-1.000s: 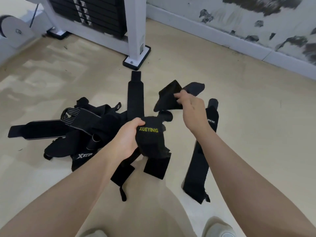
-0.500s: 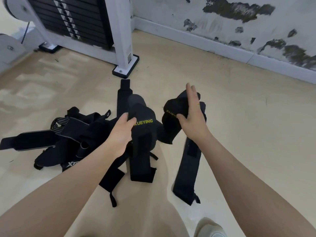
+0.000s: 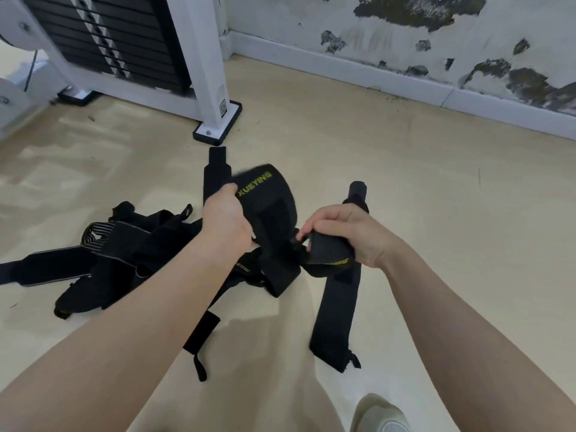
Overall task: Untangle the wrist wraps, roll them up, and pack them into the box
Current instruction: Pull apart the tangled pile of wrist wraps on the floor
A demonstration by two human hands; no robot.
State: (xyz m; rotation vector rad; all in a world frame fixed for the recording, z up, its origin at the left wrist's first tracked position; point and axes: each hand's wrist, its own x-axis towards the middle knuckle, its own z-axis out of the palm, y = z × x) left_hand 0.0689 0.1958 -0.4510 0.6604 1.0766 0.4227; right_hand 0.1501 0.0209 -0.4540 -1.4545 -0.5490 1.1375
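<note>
A black wrist wrap (image 3: 268,201) with yellow XUEYING lettering arches above the floor. My left hand (image 3: 226,222) grips its left part. My right hand (image 3: 346,235) holds the other end (image 3: 327,255) of the black wrap, fingers curled round it. A tangled pile of black wraps (image 3: 118,254) lies on the floor to the left. One straight black wrap (image 3: 338,316) lies flat under my right hand. Another strap (image 3: 215,169) stretches away behind my left hand. No box is in view.
A white weight machine with a black plate stack (image 3: 124,42) stands at the back left, its foot (image 3: 218,126) close to the wraps. A stained wall with a white skirting board (image 3: 374,76) runs across the back. A shoe (image 3: 380,416) shows at the bottom.
Both hands have moved apart and lifted the XUEYING wrap. My right hand went from flat fingers on a wrap to curling round one end, closer to me.
</note>
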